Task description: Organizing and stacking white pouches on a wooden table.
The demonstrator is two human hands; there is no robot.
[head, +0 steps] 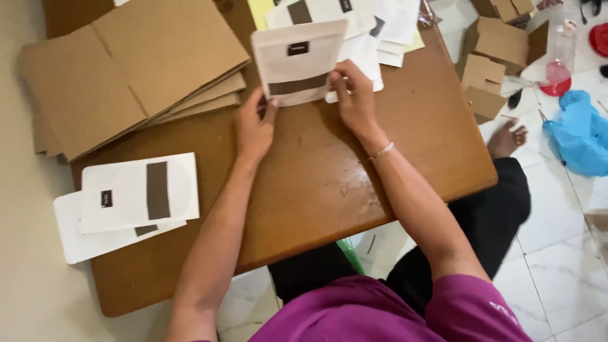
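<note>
I wear a magenta short-sleeved shirt (380,313) and black trousers (494,209); a thin silver bracelet (382,151) circles my right wrist (my feet are bare).

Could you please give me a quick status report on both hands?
Left hand and right hand grip white paper pouch with brown band. Above wooden table. Nothing obstructing.

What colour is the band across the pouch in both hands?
Dark brown, on a white pouch; the head view, the only one, shows it clearly.
</note>
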